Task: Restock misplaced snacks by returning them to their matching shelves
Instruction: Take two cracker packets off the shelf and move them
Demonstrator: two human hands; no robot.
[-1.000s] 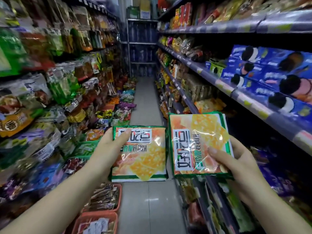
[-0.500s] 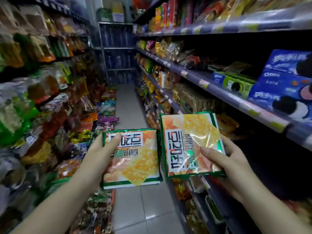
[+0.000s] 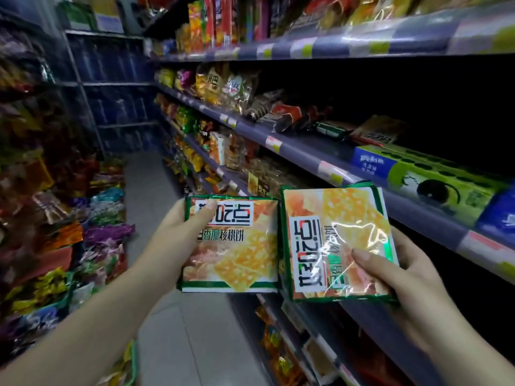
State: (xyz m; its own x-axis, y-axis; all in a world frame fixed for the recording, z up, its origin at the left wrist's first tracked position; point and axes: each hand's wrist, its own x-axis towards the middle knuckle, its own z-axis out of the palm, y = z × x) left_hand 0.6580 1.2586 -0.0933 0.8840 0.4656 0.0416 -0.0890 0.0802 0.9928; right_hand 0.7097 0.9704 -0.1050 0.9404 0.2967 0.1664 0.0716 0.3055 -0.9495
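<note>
Now each hand pinches one cracker packet: left hand on the left packet, right hand on the right packet; the slick film could slip toward six o'clock.

1. Both bare forearms reach forward from the bottom corners and converge toward the middle.
2. The left hand is raised, thumb lying across the front of what it grips, fingers hidden behind.
3. The right hand sits slightly lower and farther right, thumb pressed on the front, fingers curled around the right edge.
4. The 2 hands do not touch.
</note>
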